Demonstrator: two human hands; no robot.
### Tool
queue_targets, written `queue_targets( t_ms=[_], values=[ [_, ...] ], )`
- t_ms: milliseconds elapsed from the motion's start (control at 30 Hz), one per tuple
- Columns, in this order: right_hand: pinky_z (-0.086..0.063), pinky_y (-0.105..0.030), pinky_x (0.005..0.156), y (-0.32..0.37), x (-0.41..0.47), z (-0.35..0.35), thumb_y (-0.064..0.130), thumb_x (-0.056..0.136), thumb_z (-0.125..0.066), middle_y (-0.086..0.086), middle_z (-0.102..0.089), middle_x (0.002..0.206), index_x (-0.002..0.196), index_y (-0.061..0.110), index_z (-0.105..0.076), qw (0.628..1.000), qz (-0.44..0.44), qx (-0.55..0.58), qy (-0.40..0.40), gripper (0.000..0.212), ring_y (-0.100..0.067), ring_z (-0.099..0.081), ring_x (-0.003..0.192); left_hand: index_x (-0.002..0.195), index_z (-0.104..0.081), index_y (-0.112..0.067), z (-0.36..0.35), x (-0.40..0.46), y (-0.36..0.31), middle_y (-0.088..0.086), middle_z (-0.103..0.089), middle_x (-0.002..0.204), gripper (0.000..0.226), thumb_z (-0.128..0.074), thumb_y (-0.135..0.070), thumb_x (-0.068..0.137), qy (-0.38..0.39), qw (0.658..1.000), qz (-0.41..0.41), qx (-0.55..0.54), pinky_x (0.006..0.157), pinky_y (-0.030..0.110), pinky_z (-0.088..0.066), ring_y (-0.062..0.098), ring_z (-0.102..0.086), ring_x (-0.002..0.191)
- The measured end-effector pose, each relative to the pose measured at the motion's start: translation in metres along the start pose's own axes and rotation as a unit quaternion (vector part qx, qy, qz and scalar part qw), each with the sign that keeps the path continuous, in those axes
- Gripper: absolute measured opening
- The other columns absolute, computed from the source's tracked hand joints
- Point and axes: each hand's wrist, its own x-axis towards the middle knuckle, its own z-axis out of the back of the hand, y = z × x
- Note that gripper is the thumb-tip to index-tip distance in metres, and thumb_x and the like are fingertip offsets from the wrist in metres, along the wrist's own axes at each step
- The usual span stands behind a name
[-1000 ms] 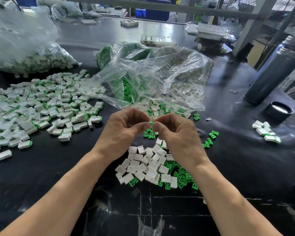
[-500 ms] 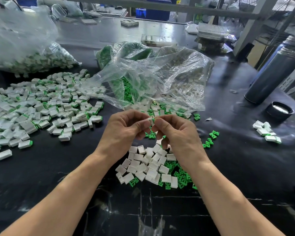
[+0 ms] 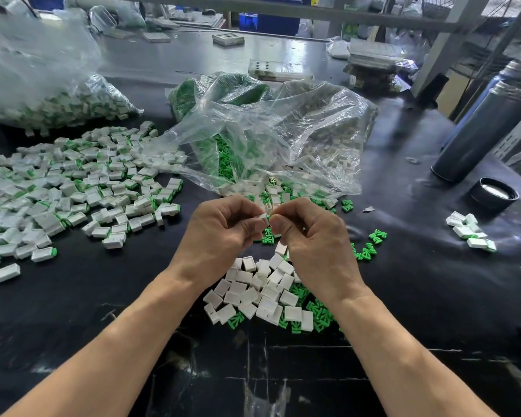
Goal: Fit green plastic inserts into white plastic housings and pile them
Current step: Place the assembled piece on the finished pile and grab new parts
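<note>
My left hand (image 3: pixel 223 233) and right hand (image 3: pixel 309 236) meet fingertip to fingertip above the black worktop (image 3: pixel 418 296). The left pinches a small white housing (image 3: pixel 263 218) between thumb and forefinger, the other fingers curled in. The right is curled the same way and pinches a green insert (image 3: pixel 268 217) against the housing's open end; only a sliver of green shows, so I cannot tell how far in it sits.

Just under my hands lies a loose heap of empty white housings (image 3: pixel 262 291), with bare green inserts (image 3: pixel 313 311) mixed along its right and near edge. A few more inserts (image 3: pixel 370 245) are scattered to the right. On my left spreads the broad pile of finished pieces (image 3: pixel 73 188), white with green ends. Beyond my hands a crumpled clear bag (image 3: pixel 277 139) lies open, green and white parts spilling from its mouth. Another bag of finished pieces (image 3: pixel 57 100) sits at far left. To the right stand a dark flask (image 3: pixel 487 130) and its cap (image 3: pixel 494 194), with a small cluster of pieces (image 3: pixel 471 233) near them.
</note>
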Motion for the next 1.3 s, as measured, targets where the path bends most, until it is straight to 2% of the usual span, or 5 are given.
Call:
queue_targets(
  t_ms=[400,667,1000,1133,1300],
  values=[
    [-0.051,-0.03,0.063,0.002,-0.002,-0.007,0.011,0.094,-0.073,0.008,-0.07,0.075,0.09,0.019,-0.074,0.999,0.011,-0.011,-0.04,0.009,-0.011,-0.062,0.069,0.084,-0.073,-0.01,-0.003,-0.004,-0.003,-0.006,-0.066,0.064,0.016,-0.071,0.004,0.089,-0.027,0.997,-0.032,0.06,0.058,0.02,-0.048,0.006,-0.058,0.057],
    [-0.036,-0.013,0.059,0.003,-0.004,-0.005,0.008,0.094,-0.072,0.009,-0.066,0.073,0.092,0.012,-0.075,0.998,0.022,-0.06,-0.022,0.006,-0.001,-0.052,0.059,0.083,-0.073,-0.02,0.001,-0.003,0.0,-0.015,-0.064,0.066,0.021,-0.074,0.0,0.088,-0.01,0.987,-0.061,0.151,0.063,0.021,-0.047,0.002,-0.058,0.061],
    [-0.057,-0.045,0.058,0.004,-0.003,-0.005,0.009,0.095,-0.071,-0.003,-0.071,0.073,0.086,0.024,-0.078,0.995,-0.017,0.09,-0.038,0.019,-0.022,-0.063,0.063,0.088,-0.072,-0.012,-0.001,-0.001,-0.003,-0.007,-0.068,0.069,0.016,-0.069,0.003,0.092,-0.017,0.999,-0.025,0.037,0.061,0.016,-0.049,0.004,-0.063,0.064],
    [-0.05,-0.033,0.048,0.007,0.0,0.0,0.027,0.106,-0.058,-0.007,-0.075,0.08,0.096,0.02,-0.076,0.982,-0.083,0.166,-0.032,0.022,-0.016,-0.059,0.06,0.089,-0.073,-0.018,-0.002,0.0,-0.003,0.008,-0.069,0.079,0.012,-0.072,-0.006,0.092,-0.011,0.999,-0.026,0.029,0.063,0.024,-0.047,0.011,-0.057,0.069],
    [-0.037,-0.027,0.04,0.013,0.0,-0.002,0.06,0.102,-0.04,-0.012,-0.073,0.073,0.085,0.008,-0.074,0.964,-0.158,0.209,0.039,0.065,-0.019,-0.053,0.051,0.086,-0.074,-0.026,-0.005,0.001,-0.003,0.012,-0.067,0.089,0.015,-0.075,-0.011,0.09,-0.016,0.999,-0.031,0.0,0.073,0.023,-0.049,0.014,-0.058,0.078]
  ],
)
